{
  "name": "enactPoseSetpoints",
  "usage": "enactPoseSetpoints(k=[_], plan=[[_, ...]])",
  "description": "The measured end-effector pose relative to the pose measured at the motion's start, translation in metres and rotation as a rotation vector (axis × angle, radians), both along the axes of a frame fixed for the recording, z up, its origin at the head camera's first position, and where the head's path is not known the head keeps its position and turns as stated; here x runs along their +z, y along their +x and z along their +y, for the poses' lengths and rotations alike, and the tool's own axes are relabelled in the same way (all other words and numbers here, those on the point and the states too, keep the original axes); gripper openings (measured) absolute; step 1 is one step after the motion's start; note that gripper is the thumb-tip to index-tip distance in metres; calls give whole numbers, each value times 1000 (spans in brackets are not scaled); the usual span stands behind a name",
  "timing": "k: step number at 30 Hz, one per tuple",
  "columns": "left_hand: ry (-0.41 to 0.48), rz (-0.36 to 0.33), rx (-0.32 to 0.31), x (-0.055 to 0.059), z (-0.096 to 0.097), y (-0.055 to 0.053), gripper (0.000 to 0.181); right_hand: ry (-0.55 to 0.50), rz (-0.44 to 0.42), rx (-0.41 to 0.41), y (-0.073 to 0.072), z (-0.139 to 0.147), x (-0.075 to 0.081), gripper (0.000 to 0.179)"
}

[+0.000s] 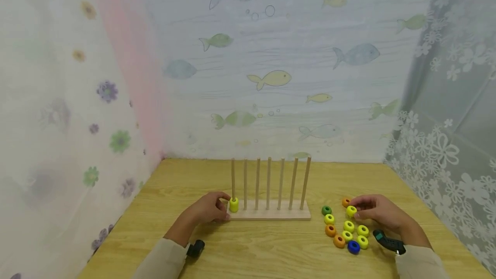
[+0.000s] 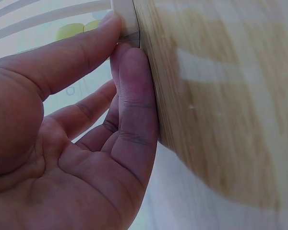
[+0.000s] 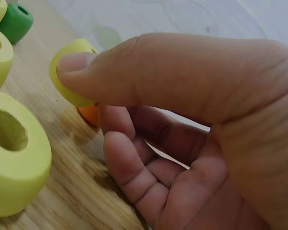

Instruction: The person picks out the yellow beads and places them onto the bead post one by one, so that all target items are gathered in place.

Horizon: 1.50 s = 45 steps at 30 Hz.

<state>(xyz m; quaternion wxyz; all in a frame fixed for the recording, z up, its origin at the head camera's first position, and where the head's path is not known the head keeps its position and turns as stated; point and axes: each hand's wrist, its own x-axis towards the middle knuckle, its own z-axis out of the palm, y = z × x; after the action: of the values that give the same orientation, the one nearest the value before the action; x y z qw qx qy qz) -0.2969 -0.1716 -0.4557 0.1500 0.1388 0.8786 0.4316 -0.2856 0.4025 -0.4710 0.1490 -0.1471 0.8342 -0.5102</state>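
Observation:
A wooden peg stand [image 1: 271,215] with a row of upright pegs stands on the table. Yellow beads [image 1: 234,205] sit stacked on its leftmost peg. My left hand [image 1: 205,209] holds the left end of the base [image 2: 127,19], thumb above and fingers beside it. Over to the right, my right hand [image 1: 381,213] pinches a yellow bead [image 1: 351,211] between thumb and fingers. In the right wrist view the thumb covers much of that bead [image 3: 72,97]. Just behind it lies an orange bead [image 1: 345,202], partly hidden.
Loose beads lie right of the stand: a green bead [image 1: 327,210], a blue bead [image 1: 353,247], orange beads [image 1: 339,241] and several yellow beads [image 1: 362,242]. A fish-patterned curtain [image 1: 271,98] hangs behind the wooden table [image 1: 263,253]. Patterned sheets flank both sides.

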Motion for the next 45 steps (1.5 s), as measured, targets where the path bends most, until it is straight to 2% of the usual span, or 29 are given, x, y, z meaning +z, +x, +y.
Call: enactPoseSetpoints(k=[2,17,25,33,38,45], plan=[[-3,0,-2,2,1,0,66,20,32,5,-1,0,1,41],[5,2,-7,0,0,2,65,-43,36,30,3,-7,17,46],[-3,-1,-11,2,1,4,64,10,118,17,2,-11,28,42],[-15,-4,-9,4,1,-1,64,4,175,11,3,-16,43,41],[-19,-16,-2,7,1,-2,65,56,200,-24,3,-24,53,42],[-28,-13,-7,3,0,-2,65,98,264,-47,2,-31,67,40]])
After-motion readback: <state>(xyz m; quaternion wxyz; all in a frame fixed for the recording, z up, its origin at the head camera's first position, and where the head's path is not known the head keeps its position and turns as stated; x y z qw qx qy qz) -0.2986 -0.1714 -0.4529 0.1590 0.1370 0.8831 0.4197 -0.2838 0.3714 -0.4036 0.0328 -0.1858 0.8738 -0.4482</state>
